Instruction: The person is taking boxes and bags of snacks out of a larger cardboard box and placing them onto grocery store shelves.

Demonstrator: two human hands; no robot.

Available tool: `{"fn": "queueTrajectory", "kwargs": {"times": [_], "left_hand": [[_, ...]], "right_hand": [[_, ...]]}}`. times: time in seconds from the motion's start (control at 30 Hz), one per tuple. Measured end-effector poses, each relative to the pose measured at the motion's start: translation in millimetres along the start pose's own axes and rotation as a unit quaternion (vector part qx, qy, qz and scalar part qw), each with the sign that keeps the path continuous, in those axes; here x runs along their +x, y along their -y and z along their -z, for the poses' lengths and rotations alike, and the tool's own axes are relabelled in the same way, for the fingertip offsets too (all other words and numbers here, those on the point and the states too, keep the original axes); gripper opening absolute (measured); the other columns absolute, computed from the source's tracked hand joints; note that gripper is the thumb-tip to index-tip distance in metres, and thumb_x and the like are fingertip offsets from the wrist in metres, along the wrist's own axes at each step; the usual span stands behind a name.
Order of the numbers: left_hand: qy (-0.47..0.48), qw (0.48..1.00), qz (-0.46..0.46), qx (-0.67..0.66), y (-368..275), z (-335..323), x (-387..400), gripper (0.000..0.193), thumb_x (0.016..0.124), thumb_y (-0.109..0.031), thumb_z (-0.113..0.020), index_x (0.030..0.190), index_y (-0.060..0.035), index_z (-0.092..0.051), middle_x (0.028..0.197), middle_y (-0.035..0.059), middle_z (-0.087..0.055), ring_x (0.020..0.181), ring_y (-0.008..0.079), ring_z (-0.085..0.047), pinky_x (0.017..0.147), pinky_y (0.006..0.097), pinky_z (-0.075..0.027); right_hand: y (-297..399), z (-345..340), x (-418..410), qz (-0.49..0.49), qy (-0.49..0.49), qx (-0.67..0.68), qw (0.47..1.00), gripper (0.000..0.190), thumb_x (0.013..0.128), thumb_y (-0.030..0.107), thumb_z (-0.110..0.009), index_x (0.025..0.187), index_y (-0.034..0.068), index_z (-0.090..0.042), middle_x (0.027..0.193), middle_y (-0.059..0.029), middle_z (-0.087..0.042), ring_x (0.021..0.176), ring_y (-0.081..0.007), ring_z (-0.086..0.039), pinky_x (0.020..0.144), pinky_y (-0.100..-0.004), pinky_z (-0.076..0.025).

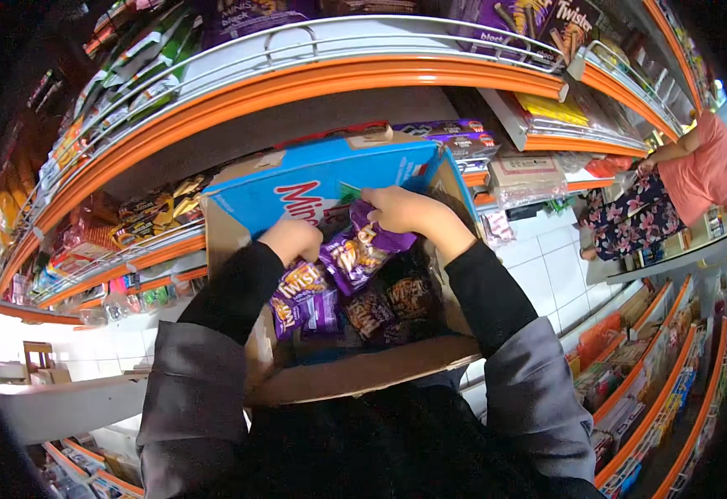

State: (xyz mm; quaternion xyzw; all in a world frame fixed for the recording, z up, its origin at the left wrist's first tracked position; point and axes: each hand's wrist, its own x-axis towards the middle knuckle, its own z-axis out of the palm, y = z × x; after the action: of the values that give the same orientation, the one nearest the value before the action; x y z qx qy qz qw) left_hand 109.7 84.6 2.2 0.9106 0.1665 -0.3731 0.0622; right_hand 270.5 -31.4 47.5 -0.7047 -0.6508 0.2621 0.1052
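Observation:
An open cardboard box (363, 374) with a blue inner flap stands tilted before my body, and both my hands are over it. My right hand (410, 215) pinches the top edge of a purple Twister snack packet (360, 252). With its fingers curled, my left hand (291, 240) is at the left side of the box, just above another purple Twister packet (304, 280); its fingertips are hidden, so whether it holds anything is unclear. Deeper in the box lie several dark brown packets (369, 312), partly in shadow.
An orange-edged shelf (313, 68) with a wire rail curves above the box, bearing large purple packs (257, 19). Snack packs (145, 218) fill a lower shelf on the left. At the right a person (681, 181) stands by the shelves. More stocked racks (637, 387) stand lower right.

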Motion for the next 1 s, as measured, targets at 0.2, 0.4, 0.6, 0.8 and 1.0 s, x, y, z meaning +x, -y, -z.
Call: {"fn": "queueTrajectory", "kwargs": {"times": [0.2, 0.4, 0.6, 0.8, 1.0], "left_hand": [[0.072, 0.994, -0.017, -0.080, 43.6, 15.6, -9.5, 0.036, 0.075, -0.022, -0.055, 0.103, 0.0004, -0.058, 0.098, 0.0188, -0.062, 0.091, 0.0303, -0.059, 0.073, 0.0394, -0.046], [-0.061, 0.941, -0.161, -0.291, 21.4, 44.8, -11.9, 0.036, 0.076, -0.016, -0.050, 0.107, 0.0020, -0.055, 0.093, 0.0159, -0.063, 0.082, 0.0218, -0.057, 0.070, 0.0342, -0.044], [-0.154, 0.922, -0.144, -0.325, 20.1, 35.1, -18.7, 0.024, 0.079, -0.015, -0.053, 0.096, 0.0028, -0.054, 0.084, 0.0131, -0.060, 0.077, 0.0194, -0.054, 0.068, 0.0342, -0.043], [-0.195, 0.915, -0.193, -0.295, 27.9, 31.1, -10.1, 0.023, 0.080, -0.009, -0.053, 0.101, 0.0003, -0.053, 0.092, 0.0121, -0.061, 0.082, 0.0178, -0.055, 0.071, 0.0328, -0.044], [-0.166, 0.874, -0.242, -0.389, 24.0, 41.2, -24.8, 0.022, 0.082, -0.007, -0.051, 0.104, -0.0018, -0.053, 0.092, 0.0087, -0.060, 0.084, 0.0172, -0.054, 0.073, 0.0320, -0.043]], "right_hand": [[16.5, 14.5, 2.3, 0.031, 0.056, 0.200, 0.978, 0.032, 0.077, 0.016, -0.051, 0.103, -0.002, -0.057, 0.095, -0.0235, -0.062, 0.091, -0.0335, -0.059, 0.078, -0.0392, -0.046], [7.3, -6.4, -0.4, 0.069, 0.031, 0.153, 0.985, 0.021, 0.081, 0.013, -0.055, 0.095, -0.002, -0.054, 0.075, -0.0123, -0.062, 0.069, -0.0235, -0.058, 0.060, -0.0348, -0.044], [15.9, -12.3, 0.6, 0.065, -0.038, 0.082, 0.994, 0.022, 0.079, 0.010, -0.060, 0.096, -0.001, -0.052, 0.079, -0.0200, -0.061, 0.074, -0.0332, -0.061, 0.062, -0.0386, -0.046], [22.7, 8.8, -3.5, 0.065, -0.148, 0.029, 0.986, 0.022, 0.078, 0.015, -0.063, 0.096, 0.004, -0.056, 0.080, -0.0177, -0.062, 0.078, -0.0338, -0.060, 0.066, -0.0408, -0.047], [32.4, 13.3, -10.0, 0.007, -0.151, -0.002, 0.988, 0.029, 0.079, 0.020, -0.061, 0.106, 0.011, -0.058, 0.086, -0.0178, -0.063, 0.087, -0.0349, -0.060, 0.075, -0.0452, -0.046]]}}
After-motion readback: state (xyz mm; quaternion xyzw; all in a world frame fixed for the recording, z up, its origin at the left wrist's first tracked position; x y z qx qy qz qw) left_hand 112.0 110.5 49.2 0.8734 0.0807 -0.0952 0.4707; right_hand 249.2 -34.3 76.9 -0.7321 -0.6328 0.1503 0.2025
